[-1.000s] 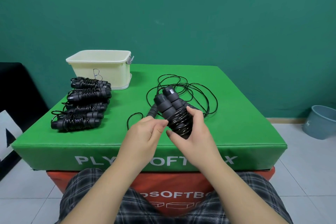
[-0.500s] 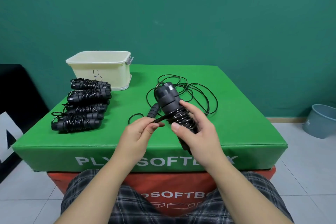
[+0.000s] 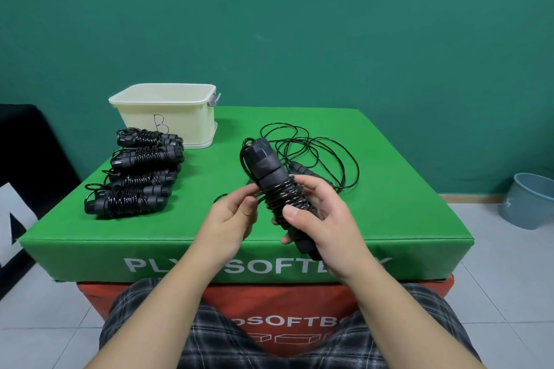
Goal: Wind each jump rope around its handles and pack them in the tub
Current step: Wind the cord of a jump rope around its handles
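Observation:
My right hand (image 3: pixel 323 219) grips a black jump rope bundle (image 3: pixel 269 171) by its paired handles, tilted up and to the left, with cord coiled round the middle. My left hand (image 3: pixel 232 219) pinches the cord's end loop beside the coils. Behind the bundle another jump rope (image 3: pixel 317 156) lies unwound on the green box (image 3: pixel 389 219), its cord in loose loops and one handle showing. Several wound ropes (image 3: pixel 138 177) lie stacked in a row at the left. The cream tub (image 3: pixel 171 114), marked B, stands at the back left.
The green foam box sits on an orange one (image 3: pixel 299 320) in front of my knees. A grey bucket (image 3: pixel 527 204) stands on the tiled floor at the right. A black panel (image 3: pixel 27 159) leans at the left.
My right hand has turned the bundle so its handle ends point up and left, and shifted its grip lower. My left hand has drawn the cord in closer to the coils.

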A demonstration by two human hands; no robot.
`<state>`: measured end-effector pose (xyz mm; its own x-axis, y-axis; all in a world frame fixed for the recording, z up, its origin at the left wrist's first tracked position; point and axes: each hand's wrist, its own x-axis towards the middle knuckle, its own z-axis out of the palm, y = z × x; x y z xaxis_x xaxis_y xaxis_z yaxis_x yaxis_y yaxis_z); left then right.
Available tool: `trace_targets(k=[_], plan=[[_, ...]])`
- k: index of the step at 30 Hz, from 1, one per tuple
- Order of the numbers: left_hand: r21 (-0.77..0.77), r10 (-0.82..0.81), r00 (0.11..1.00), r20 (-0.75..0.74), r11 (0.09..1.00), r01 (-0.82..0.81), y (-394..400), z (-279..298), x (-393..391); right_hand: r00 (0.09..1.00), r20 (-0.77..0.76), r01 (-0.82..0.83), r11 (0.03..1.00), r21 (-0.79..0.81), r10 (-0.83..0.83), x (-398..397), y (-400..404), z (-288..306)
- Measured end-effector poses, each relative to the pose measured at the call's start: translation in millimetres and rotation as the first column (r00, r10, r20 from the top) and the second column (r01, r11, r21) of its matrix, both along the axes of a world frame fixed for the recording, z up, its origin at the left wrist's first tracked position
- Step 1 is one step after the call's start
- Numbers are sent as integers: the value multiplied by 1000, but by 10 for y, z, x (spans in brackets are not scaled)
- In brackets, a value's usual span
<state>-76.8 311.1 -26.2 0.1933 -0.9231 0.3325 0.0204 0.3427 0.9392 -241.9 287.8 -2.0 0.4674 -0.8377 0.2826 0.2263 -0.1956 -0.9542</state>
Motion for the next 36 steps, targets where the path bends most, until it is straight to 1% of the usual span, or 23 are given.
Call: trace_targets(k=[3, 5, 7, 9, 10, 12, 14, 15, 16, 18, 21, 23, 26, 28, 30, 31, 33, 34, 36], plan=[[7, -47, 998, 40, 999, 47, 21, 6, -33, 1000, 14, -24, 999, 48, 23, -2, -21, 2], [5, -7, 999, 39, 1000, 7, 47, 14, -50, 998, -57, -3, 1000, -6, 2, -29, -48, -1], [0, 95, 994, 63, 996, -95, 79, 53, -72, 991, -129, 34, 997, -68, -43, -29, -70, -15], [-16, 233, 960, 153, 972, -233, 106, 116, -104, 980, -181, 62, 991, -121, -83, -7, -85, -59], [-27, 289, 936, 199, 957, -290, 122, 151, -123, 979, -179, 76, 986, -149, -102, 12, -83, -68], [-45, 359, 894, 267, 932, -360, 152, 194, -146, 965, -176, 147, 959, -244, -193, 32, -68, -57], [-59, 402, 861, 311, 913, -405, 171, 199, -146, 919, -195, 239, 877, -417, -343, 18, -82, -51], [-71, 426, 842, 332, 901, -428, 182, 196, -137, 901, -194, 254, 833, -492, -389, 13, -91, -50], [-96, 453, 814, 363, 887, -451, 172, 176, -119, 893, -186, 260, 806, -532, -410, 16, -100, -58], [-173, 500, 744, 442, 862, -477, 159, 143, -81, 889, -196, 255, 803, -539, -413, 34, -93, -77], [-253, 534, 619, 577, 837, -486, 158, 142, -44, 855, -306, 202, 813, -546, -418, 50, -61, -71], [-290, 539, 542, 645, 829, -478, 181, 166, -38, 829, -406, 136, 843, -520, -385, 44, -39, -29], [-351, 558, 451, 697, 813, -464, 190, 159, -45, 760, -564, 6, 871, -491, -323, 52, 10, 12], [-368, 561, 406, 722, 807, -461, 174, 144, -46, 691, -630, -43, 850, -525, -354, 71, 24, -21], [-377, 552, 359, 752, 808, -453, 161, 122, -54, 647, -639, -37, 820, -571, -416, 80, 21, -43], [-366, 538, 350, 767, 815, -450, 162, 113, -62, 644, -624, -24, 804, -594, -442, 75, 13, -44], [-329, 500, 374, 781, 839, -433, 168, 96, -59, 642, -593, 4, 776, -631, -485, 62, -2, -42], [-314, 482, 408, 775, 855, -413, 172, 95, -52, 652, -580, 21, 776, -630, -489, 55, -10, -42], [-280, 428, 534, 729, 898, -339, 194, 109, -49, 723, -528, 77, 812, -579, -445, 37, -21, -38]])
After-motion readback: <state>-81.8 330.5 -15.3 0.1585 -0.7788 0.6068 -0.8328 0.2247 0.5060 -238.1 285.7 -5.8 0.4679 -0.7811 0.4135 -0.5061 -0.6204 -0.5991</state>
